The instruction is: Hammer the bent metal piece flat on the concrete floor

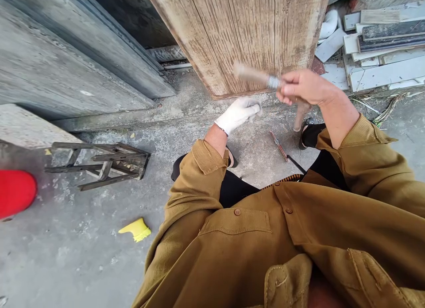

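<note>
My right hand (302,86), bare, is closed around a wooden tool with a silvery wire-wound collar (274,82). Motion blurs this tool, so its exact kind is unclear; one pale end points left and a wooden part hangs below my fist. My left hand (238,114), in a white glove with greyish fingertips, is curled closed to the left of it. Whatever those fingers may hold is hidden. Behind both hands stands a worn wooden panel (252,37) of vertical boards. A slim reddish-brown tool (279,146) lies on the concrete between my feet.
A small wooden frame (106,161) lies on the ground at left, near a red rounded object (16,192) and a yellow scrap (137,229). Grey boards (76,55) lean at upper left. Stacked planks (388,73) and a white pipe elbow (328,24) are at upper right.
</note>
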Demonstrator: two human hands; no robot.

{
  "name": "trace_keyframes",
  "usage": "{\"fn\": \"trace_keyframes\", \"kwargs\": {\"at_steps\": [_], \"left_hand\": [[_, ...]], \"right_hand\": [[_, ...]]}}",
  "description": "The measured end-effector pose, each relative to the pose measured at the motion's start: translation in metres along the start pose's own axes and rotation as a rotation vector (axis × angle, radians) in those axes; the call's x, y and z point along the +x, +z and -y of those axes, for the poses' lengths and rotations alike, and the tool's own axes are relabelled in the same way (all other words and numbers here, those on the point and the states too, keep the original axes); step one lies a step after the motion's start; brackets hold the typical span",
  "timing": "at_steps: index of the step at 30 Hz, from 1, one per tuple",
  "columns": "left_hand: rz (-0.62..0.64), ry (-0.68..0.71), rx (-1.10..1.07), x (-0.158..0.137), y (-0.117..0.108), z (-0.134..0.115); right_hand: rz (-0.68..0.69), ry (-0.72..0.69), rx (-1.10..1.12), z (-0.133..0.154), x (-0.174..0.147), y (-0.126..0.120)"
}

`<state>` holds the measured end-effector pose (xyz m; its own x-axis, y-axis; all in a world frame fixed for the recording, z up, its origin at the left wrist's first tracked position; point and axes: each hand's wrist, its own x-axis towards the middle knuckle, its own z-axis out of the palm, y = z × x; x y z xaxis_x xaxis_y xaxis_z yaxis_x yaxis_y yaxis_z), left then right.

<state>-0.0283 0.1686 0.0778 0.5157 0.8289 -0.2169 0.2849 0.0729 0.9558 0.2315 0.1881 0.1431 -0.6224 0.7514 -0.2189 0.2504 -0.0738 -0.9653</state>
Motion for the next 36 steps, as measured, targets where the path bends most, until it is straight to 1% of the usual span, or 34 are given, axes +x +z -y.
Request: {"fn": "trace_keyframes", "kwargs": {"at_steps": [1, 2, 3, 4, 5, 6, 7, 8, 9, 11, 12, 13, 14, 16, 18, 21, 23, 25, 28, 30, 31, 33, 34, 35, 36], "left_hand": [[0.048, -0.018, -0.034, -0.001, 0.003, -0.002], [0.099, -0.029, -0.07, -0.002, 0.005, -0.005], [0.148, -0.033, -0.104, -0.003, 0.007, -0.008], [0.186, -0.03, -0.133, -0.005, 0.009, -0.01], [0.22, -0.023, -0.154, -0.006, 0.009, -0.012], [0.244, -0.012, -0.167, -0.007, 0.009, -0.014], [0.252, 0.004, -0.171, -0.009, 0.007, -0.015], [0.248, 0.023, -0.168, -0.01, 0.005, -0.015], [0.238, 0.04, -0.157, -0.01, 0.003, -0.014], [0.215, 0.058, -0.124, -0.011, -0.003, -0.011], [0.209, 0.054, -0.103, -0.011, -0.006, -0.009], [0.209, 0.043, -0.083, -0.011, -0.008, -0.006], [0.209, 0.031, -0.065, -0.011, -0.009, -0.004], [0.199, 0.014, -0.044, -0.009, -0.009, 0.0], [0.183, 0.008, -0.034, -0.007, -0.008, 0.003], [0.14, -0.005, -0.004, -0.004, -0.004, 0.003], [0.11, -0.019, 0.001, -0.003, 0.0, 0.002], [0.127, -0.03, -0.041, -0.003, 0.004, 0.001], [0.166, -0.014, -0.137, -0.004, 0.01, -0.003], [0.187, 0.005, -0.151, -0.006, 0.014, -0.007], [0.201, 0.005, -0.146, -0.007, 0.016, -0.01], [0.27, -0.011, -0.119, -0.01, 0.017, -0.016], [0.295, -0.017, -0.107, -0.011, 0.016, -0.018], [0.3, -0.017, -0.095, -0.012, 0.015, -0.019], [0.287, -0.009, -0.082, -0.013, 0.012, -0.019]], "right_hand": [[-0.151, -0.026, 0.057, -0.001, 0.001, -0.004], [-0.269, -0.022, 0.078, -0.003, 0.003, -0.008], [-0.353, 0.009, 0.053, -0.006, 0.005, -0.011], [-0.407, 0.056, -0.029, -0.008, 0.007, -0.014], [-0.441, 0.11, -0.163, -0.01, 0.008, -0.015], [-0.447, 0.168, -0.324, -0.012, 0.009, -0.016], [-0.403, 0.23, -0.482, -0.014, 0.01, -0.015], [-0.318, 0.29, -0.61, -0.015, 0.01, -0.012], [-0.18, 0.347, -0.695, -0.015, 0.01, -0.009], [0.171, 0.433, -0.736, -0.014, 0.009, 0.002], [0.339, 0.442, -0.714, -0.012, 0.007, 0.008], [0.479, 0.434, -0.683, -0.009, 0.006, 0.013], [0.587, 0.415, -0.634, -0.007, 0.004, 0.017], [0.713, 0.359, -0.488, -0.001, 0.001, 0.022], [0.751, 0.307, -0.348, 0.004, -0.001, 0.021], [0.655, 0.301, -0.273, 0.007, -0.003, 0.012], [0.528, 0.297, -0.261, 0.007, -0.004, 0.006], [0.309, 0.232, -0.207, 0.006, -0.004, 0.002], [-0.091, 0.077, -0.037, 0.004, -0.001, -0.001], [-0.279, 0.047, 0.011, 0.0, 0.003, -0.002], [-0.342, 0.069, -0.021, -0.002, 0.005, -0.002], [-0.417, 0.155, -0.217, -0.008, 0.009, -0.004], [-0.424, 0.199, -0.351, -0.011, 0.011, -0.006], [-0.397, 0.242, -0.485, -0.014, 0.012, -0.008], [-0.332, 0.283, -0.6, -0.016, 0.013, -0.008]]}}
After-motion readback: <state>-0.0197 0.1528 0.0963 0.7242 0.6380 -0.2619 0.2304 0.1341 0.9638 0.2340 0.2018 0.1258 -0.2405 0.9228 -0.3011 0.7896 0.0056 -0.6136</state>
